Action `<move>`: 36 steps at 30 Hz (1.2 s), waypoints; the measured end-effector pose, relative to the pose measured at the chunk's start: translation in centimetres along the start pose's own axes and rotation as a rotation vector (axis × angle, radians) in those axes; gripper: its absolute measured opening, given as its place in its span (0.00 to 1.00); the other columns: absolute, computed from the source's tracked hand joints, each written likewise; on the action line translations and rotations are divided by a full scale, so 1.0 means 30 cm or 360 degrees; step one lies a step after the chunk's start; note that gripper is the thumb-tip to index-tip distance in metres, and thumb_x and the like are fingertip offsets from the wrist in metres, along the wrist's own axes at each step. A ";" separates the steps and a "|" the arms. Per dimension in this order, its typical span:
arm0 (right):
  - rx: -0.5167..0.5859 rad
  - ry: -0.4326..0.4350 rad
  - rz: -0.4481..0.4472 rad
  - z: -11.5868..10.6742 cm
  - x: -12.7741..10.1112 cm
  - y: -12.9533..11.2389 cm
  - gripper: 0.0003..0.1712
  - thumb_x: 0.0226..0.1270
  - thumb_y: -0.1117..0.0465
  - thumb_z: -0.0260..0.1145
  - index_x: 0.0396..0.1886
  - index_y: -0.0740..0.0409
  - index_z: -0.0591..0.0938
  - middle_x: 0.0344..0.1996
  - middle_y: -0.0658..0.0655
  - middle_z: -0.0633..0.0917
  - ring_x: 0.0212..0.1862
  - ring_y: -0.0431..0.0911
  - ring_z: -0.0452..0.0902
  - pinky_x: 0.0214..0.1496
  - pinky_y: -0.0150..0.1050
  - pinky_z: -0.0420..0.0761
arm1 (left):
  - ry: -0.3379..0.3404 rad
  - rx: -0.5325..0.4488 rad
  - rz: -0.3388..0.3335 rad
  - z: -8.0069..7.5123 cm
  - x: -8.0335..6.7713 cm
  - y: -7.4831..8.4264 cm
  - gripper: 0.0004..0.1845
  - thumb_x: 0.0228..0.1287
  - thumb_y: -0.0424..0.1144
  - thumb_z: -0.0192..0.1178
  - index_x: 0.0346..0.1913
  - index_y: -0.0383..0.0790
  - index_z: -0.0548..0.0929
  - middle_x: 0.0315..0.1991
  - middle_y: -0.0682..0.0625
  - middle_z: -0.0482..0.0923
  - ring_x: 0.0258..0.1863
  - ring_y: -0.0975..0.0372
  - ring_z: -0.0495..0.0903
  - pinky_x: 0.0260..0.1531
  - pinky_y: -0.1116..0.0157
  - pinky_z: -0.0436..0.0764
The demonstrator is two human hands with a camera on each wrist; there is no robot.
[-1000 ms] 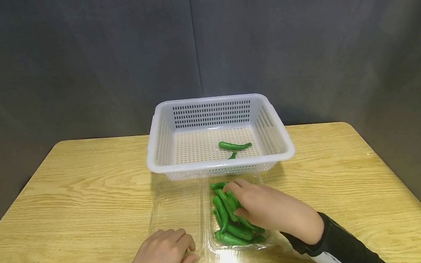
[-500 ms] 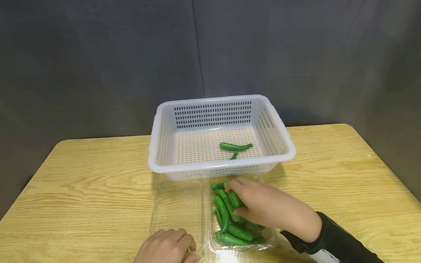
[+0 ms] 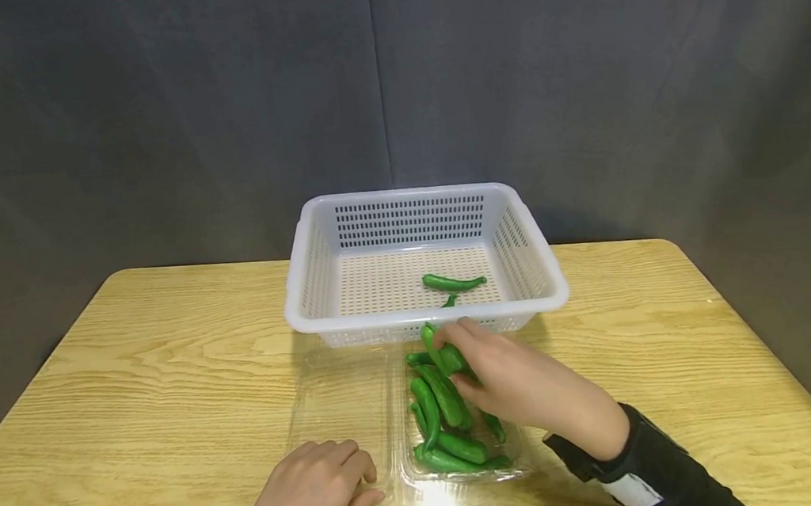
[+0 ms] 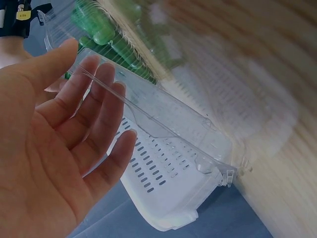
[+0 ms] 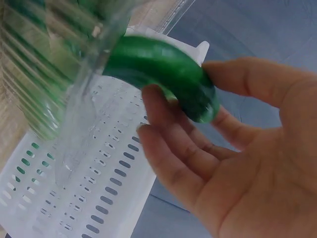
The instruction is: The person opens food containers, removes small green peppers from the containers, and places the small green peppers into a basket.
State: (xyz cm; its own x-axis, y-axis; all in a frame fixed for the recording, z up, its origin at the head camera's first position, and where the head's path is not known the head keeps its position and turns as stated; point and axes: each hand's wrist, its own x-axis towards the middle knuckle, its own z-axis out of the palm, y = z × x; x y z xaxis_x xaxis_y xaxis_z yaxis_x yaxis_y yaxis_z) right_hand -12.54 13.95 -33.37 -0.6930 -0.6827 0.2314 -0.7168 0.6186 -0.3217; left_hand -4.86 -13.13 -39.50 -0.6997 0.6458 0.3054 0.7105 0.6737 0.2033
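Note:
My right hand (image 3: pixel 508 372) pinches a curved green chili pepper (image 5: pixel 153 59) between thumb and fingers, over the far part of a clear plastic clamshell box. Beneath it, several more green peppers (image 3: pixel 453 448) lie heaped in the right half of the box. A lighter green pepper end (image 3: pixel 430 337) sticks out by the fingertips in the head view. My left hand (image 3: pixel 317 486) rests at the near edge of the clear lid (image 3: pixel 346 401), its fingers loosely bent and the fingertips right at the rim in the left wrist view.
Behind the clamshell stands a white perforated basket (image 3: pixel 428 315). Inside it one green pepper (image 3: pixel 454 282) shows whole, and another's tip (image 3: pixel 450 301) peeks over the front rim. The wooden table (image 3: pixel 137 385) ends at a dark grey curtain (image 3: pixel 224 124).
My right hand has lifted a pepper from the heap and moved slightly away from me, toward the basket. The left hand has stayed in place.

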 end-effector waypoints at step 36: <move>-0.0253 0.0749 -0.0220 -0.117 0.004 0.096 0.33 0.56 0.75 0.71 0.63 0.61 0.72 0.49 0.58 0.80 0.38 0.47 0.75 0.33 0.40 0.77 | 0.0025 0.0044 0.0000 -0.001 -0.001 0.007 0.09 0.59 0.47 0.69 0.30 0.49 0.81 0.27 0.63 0.73 0.24 0.71 0.71 0.28 0.67 0.75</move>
State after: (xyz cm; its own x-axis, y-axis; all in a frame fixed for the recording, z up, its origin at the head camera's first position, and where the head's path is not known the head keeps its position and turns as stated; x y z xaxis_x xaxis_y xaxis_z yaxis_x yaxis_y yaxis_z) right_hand -14.96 17.02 -31.04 -0.5242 -0.5358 0.6619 -0.7815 0.6114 -0.1240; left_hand -4.69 -13.04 -39.43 -0.6983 0.6404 0.3199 0.7081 0.6834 0.1776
